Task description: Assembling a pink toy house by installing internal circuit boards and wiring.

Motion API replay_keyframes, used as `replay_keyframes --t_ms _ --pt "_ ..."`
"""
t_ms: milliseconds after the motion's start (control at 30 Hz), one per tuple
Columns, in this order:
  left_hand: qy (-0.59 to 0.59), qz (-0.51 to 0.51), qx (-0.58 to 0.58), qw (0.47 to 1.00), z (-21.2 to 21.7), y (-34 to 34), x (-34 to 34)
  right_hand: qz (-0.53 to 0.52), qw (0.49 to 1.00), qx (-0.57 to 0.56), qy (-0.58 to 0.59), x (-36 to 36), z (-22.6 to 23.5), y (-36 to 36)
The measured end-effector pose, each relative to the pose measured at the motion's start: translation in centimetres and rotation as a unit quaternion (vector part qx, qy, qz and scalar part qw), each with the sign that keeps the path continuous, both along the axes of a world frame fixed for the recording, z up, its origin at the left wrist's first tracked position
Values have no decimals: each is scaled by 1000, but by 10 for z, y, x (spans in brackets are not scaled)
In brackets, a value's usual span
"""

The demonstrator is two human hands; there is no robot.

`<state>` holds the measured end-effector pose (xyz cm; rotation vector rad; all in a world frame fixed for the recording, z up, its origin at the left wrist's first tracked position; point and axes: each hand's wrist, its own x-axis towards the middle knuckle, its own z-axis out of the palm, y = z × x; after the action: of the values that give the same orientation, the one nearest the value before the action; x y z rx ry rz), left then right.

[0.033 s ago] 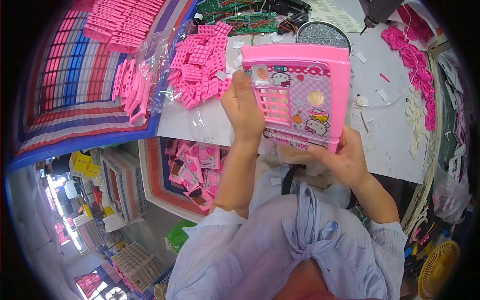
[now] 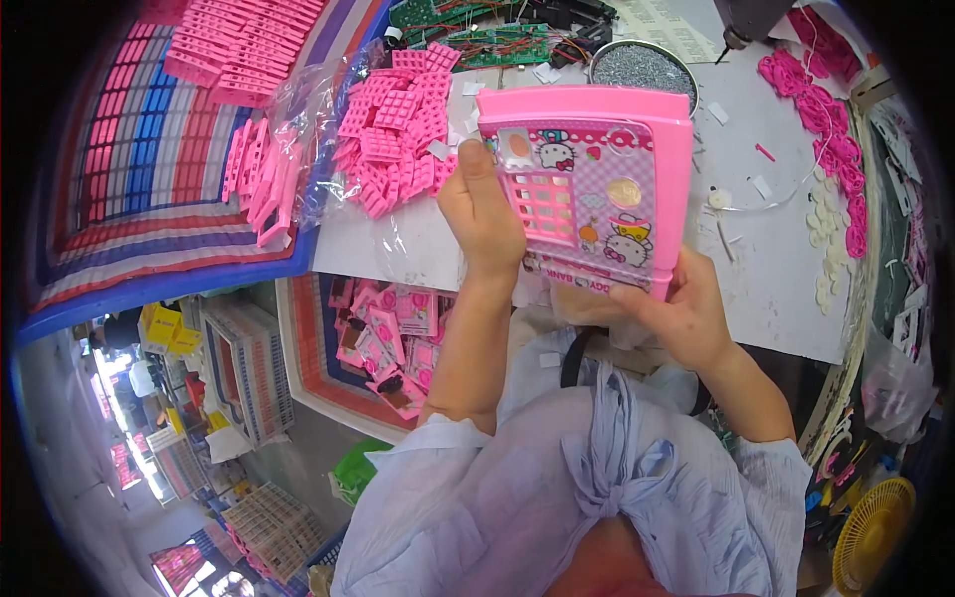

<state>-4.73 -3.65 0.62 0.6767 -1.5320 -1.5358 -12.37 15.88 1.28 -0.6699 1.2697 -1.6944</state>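
Note:
Above the table's near edge, both hands hold up a pink plastic toy money-box panel (image 2: 668, 199). Its printed face shows cartoon cats, a round gold coin picture and a grid of square openings. My left hand (image 2: 484, 214) grips the left edge, thumb along the front and fingers hidden behind. At the lower right corner my right hand (image 2: 686, 308) is closed on the panel, thumb on the printed face. Left of the panel lies a heap of pink keypad pieces (image 2: 395, 124). A round tin of small grey metal bits (image 2: 645, 72) stands just behind it.
Green circuit boards (image 2: 497, 45) with wires lie at the back. A dark tool tip (image 2: 724, 50) hangs at the upper right, near pink cord bundles (image 2: 821, 119) and white discs (image 2: 826, 239). A blue-rimmed crate (image 2: 169, 289) stands left; a lower bin (image 2: 298, 368) holds pink parts.
The panel and both hands have shifted very slightly left. The grip is the same.

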Motion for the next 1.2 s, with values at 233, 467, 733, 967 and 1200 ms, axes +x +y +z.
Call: replay_keyframes --t_ms 233,467,733,967,1200 --pt "0 -63 8 998 2 -28 4 51 994 75 56 -34 7 -6" --pt "-73 -344 -409 842 11 -37 40 16 823 43 567 -123 -35 -8" --pt "-188 -361 -484 774 -27 -7 76 206 674 94 703 -132 -37 -9" --pt "-233 -344 -465 782 -15 5 62 142 641 75 750 -122 -53 -10" --pt "-192 -167 -445 859 -37 2 31 89 676 76 727 -109 -60 -4"
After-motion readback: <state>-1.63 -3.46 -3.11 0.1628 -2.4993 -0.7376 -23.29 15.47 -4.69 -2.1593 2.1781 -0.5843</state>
